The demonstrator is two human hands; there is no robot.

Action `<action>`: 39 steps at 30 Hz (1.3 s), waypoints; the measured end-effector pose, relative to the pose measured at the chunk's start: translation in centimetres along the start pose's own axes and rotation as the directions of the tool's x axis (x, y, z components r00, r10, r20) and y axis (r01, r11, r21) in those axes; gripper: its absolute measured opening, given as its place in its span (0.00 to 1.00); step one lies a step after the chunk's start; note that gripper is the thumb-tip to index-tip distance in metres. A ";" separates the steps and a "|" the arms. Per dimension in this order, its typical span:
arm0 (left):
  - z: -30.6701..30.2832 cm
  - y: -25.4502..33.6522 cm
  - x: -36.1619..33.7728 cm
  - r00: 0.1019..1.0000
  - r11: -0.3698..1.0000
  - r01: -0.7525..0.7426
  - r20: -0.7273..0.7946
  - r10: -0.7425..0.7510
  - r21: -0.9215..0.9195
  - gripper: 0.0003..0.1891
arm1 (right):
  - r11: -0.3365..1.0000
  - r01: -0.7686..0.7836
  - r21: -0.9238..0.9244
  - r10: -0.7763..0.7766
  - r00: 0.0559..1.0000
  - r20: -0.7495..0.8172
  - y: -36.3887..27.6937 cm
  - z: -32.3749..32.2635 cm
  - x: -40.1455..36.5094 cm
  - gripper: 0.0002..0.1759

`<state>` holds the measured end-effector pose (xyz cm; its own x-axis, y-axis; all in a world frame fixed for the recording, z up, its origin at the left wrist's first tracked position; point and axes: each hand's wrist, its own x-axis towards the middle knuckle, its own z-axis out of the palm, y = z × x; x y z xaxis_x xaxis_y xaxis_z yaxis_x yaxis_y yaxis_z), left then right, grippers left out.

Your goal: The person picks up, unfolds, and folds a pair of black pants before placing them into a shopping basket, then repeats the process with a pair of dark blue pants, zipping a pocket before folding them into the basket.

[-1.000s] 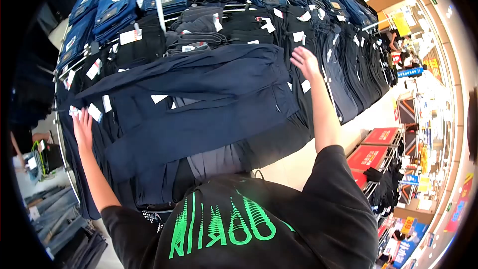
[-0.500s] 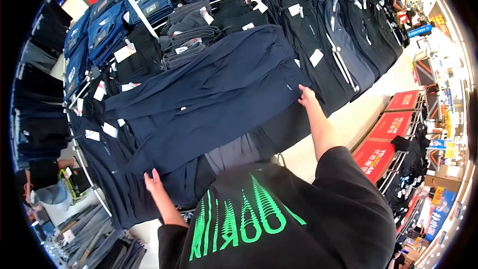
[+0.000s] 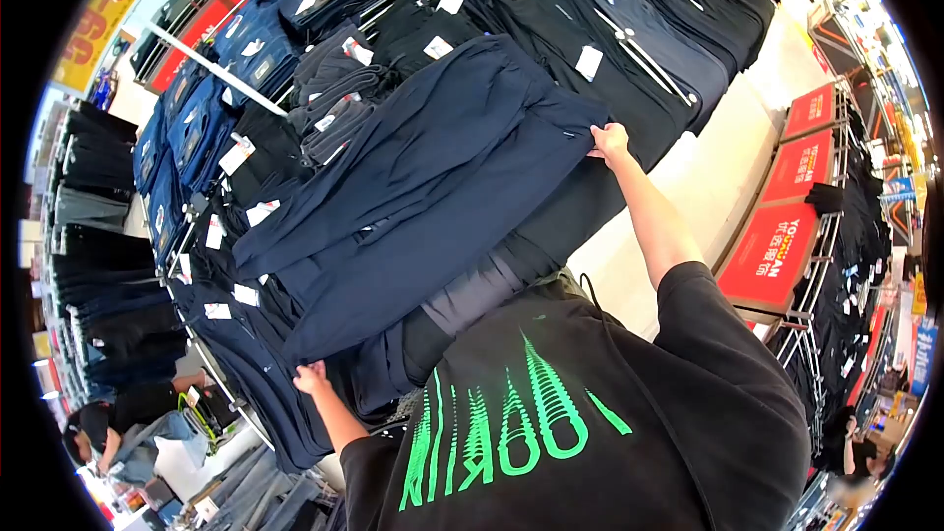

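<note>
Two hands hold the dark blue pants [image 3: 433, 177]: the left hand [image 3: 311, 377] pinches the near leg end, the right hand [image 3: 610, 143] grips the waist.

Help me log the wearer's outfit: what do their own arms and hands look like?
Both arms are bare below the short black sleeves of a T-shirt printed with bright green lettering. The left hand and right hand are ungloved; no watch or wristband shows. Rings are too small to tell.
</note>
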<state>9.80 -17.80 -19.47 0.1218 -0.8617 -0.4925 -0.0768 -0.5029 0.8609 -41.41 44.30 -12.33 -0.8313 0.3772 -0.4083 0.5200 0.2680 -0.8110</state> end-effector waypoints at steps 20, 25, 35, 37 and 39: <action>18.1 -6.6 -36.3 0.385 0.287 -0.923 0.592 0.708 0.256 0.16 | 0.273 0.654 -0.706 -0.221 0.757 0.615 -4.5 -9.6 -2.0 0.07; 32.4 -11.6 -56.6 -0.094 0.342 -0.919 0.952 0.290 -0.195 0.17 | 0.440 0.894 0.084 -0.508 0.170 0.844 -3.7 -6.6 1.6 0.11; 33.3 -16.4 -60.1 -0.116 0.150 -0.977 0.964 0.239 -0.154 0.18 | 0.253 0.956 0.152 -0.188 -0.106 0.976 -3.4 -4.7 4.2 0.09; 33.5 -16.3 -60.4 -0.108 0.164 -0.975 0.963 0.247 -0.151 0.17 | 0.169 0.964 0.206 -0.109 -0.189 0.976 -4.9 -4.2 4.5 0.10; 33.4 -16.5 -60.6 -0.102 0.177 -0.972 0.956 0.274 -0.154 0.16 | 0.189 0.942 0.276 -0.040 -0.273 0.961 -5.6 -3.2 5.1 0.09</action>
<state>-29.39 40.44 -8.12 -0.9799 -0.1140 0.1640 0.0207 0.7587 0.6512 -47.91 47.56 -8.56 0.0174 -0.9659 -0.2582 -0.7394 0.1614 -0.6536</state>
